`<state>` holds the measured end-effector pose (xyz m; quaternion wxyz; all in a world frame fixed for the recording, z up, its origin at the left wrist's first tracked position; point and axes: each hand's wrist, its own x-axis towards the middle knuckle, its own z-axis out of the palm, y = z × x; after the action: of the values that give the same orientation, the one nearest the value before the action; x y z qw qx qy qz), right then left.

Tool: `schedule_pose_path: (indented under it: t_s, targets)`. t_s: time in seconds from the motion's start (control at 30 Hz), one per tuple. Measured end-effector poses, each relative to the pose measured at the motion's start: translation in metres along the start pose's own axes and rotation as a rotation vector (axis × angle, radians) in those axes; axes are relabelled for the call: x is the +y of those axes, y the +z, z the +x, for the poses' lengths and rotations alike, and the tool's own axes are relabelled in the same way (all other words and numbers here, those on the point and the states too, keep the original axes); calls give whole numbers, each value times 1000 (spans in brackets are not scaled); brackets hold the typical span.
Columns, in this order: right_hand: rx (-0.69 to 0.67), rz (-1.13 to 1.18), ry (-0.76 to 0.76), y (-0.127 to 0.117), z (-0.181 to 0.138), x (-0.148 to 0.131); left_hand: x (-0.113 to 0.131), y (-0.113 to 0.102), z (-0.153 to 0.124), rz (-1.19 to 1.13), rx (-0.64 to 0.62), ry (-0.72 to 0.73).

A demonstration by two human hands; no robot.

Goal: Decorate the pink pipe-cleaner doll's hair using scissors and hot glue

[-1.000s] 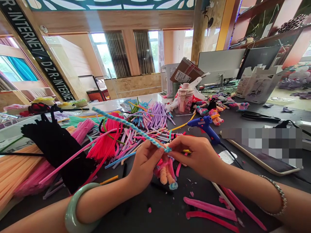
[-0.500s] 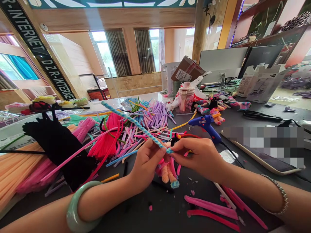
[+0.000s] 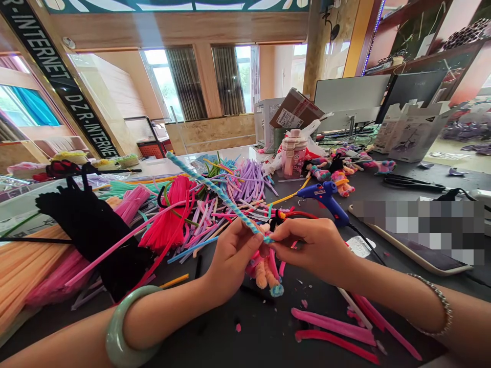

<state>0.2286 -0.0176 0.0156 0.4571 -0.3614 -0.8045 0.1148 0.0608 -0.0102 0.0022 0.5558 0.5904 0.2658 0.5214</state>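
Note:
A twisted blue-and-white pipe cleaner [image 3: 215, 190] runs from between my hands up to the left. My left hand [image 3: 236, 258] pinches it near its lower end. The thumb and fingertips of my right hand [image 3: 312, 250] close on the short end just beside. Below and behind the fingers, a small pipe-cleaner doll [image 3: 264, 273] lies on the dark table, with peach legs, pink clothing and one blue foot. My hands cover part of the doll. Whether they touch it I cannot tell.
Bundles of red [image 3: 171, 217], black [image 3: 92, 230] and peach pipe cleaners [image 3: 30, 271] fill the left side. A blue glue gun [image 3: 326, 199] lies behind my right hand, a phone [image 3: 410, 240] to its right. Pink strips [image 3: 333, 327] lie in front. A pink bottle [image 3: 293, 153] stands behind.
The free upper end of the blue-and-white pipe cleaner has swung slightly right and up. Both hands keep their pinch in nearly the same place.

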Motion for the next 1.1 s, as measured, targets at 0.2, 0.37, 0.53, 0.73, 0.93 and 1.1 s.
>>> schedule_pose_path:
  t_s: [0.2, 0.37, 0.53, 0.73, 0.93, 1.1]
  targets:
    - [5, -20, -35, 1, 1, 0, -1, -1, 0, -2, -18, 10]
    - [18, -53, -80, 1, 0, 1, -1, -2, 0, 10, -29, 17]
    - [48, -65, -144, 2, 0, 1, 0, -2, -1, 29, -8, 15]
    - [36, -63, -188, 1, -1, 0, -1, -2, -1, 55, -7, 17]
    - [31, -66, -201, 1, 1, 1, -2, -3, 0, 69, 2, 13]
    - [49, -82, -208, 2, -1, 1, 0, -1, 1, 40, 5, -5]
